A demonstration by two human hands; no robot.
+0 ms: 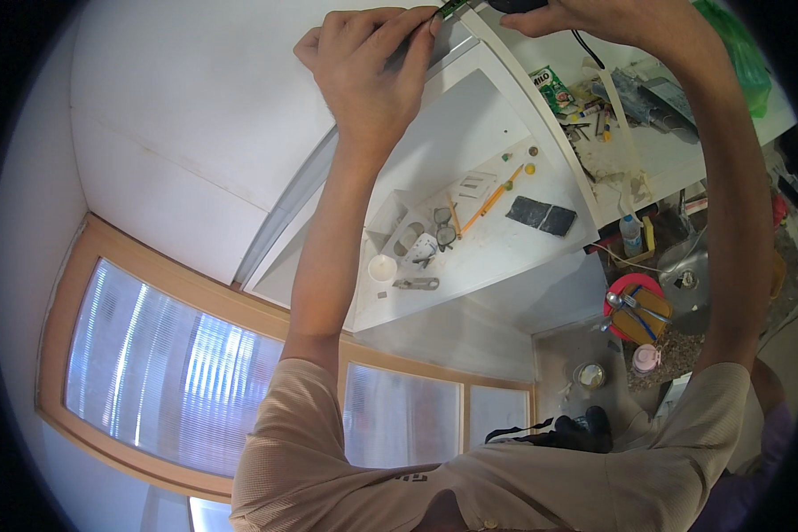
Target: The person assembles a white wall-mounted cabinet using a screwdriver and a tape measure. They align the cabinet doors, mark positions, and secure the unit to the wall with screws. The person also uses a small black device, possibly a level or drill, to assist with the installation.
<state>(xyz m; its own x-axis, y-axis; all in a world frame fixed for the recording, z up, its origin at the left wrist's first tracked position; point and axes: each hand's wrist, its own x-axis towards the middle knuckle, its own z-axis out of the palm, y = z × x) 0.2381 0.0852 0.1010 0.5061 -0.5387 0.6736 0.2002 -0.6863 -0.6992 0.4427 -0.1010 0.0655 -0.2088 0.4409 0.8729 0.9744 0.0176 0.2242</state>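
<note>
Head view:
Left hand: raised high, fingers pinched on a small green part at the top edge, to keep it steady.
Right hand: fingers closed on a black tool beside the part.
White shelf: holds glasses, pencils, a small cup.

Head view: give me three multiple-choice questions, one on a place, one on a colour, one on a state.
1. The eyeglasses lie: A in a drawer; B on the white shelf; C on the window sill.
2. The long pencil beside them is: A blue; B black; C orange.
3. The left hand has its fingers: A pinching a small green board; B spread flat; C hanging free.
B: they rest on the shelf near the white cup. C: its shaft is orange. A: the fingers close on the board.
</note>
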